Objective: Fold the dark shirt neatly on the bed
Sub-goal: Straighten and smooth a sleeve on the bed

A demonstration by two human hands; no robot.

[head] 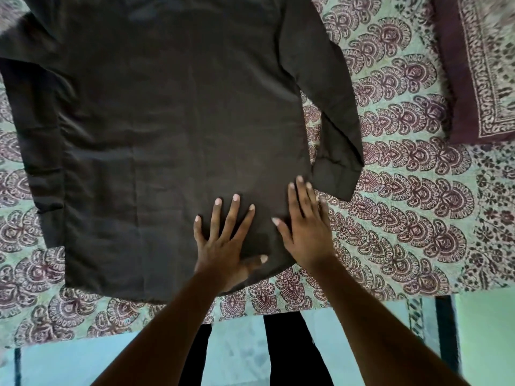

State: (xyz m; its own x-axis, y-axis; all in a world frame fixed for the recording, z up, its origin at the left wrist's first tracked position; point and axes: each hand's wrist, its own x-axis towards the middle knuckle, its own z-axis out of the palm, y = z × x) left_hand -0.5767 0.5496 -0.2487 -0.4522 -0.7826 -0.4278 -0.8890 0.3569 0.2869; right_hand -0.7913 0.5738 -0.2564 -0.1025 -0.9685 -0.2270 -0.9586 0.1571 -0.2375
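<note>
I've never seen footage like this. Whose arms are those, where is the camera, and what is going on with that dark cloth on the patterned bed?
There is no machine here: the arms belong to a person, and the single camera sits on that person's head, looking forward and down. That is why both arms come in from the bottom edge.

The dark cloth is a shirt, spread flat on a bedsheet printed in maroon and pale green. One sleeve lies along the shirt's right side; the other is at the left edge. A pillow in a matching print lies at the upper right.

Nothing is gripped. The left hand lies flat with fingers spread on the shirt near its hem. The right hand lies flat, fingers straight, at the shirt's lower right edge. It looks like smoothing before folding; no fold shows yet.
</note>
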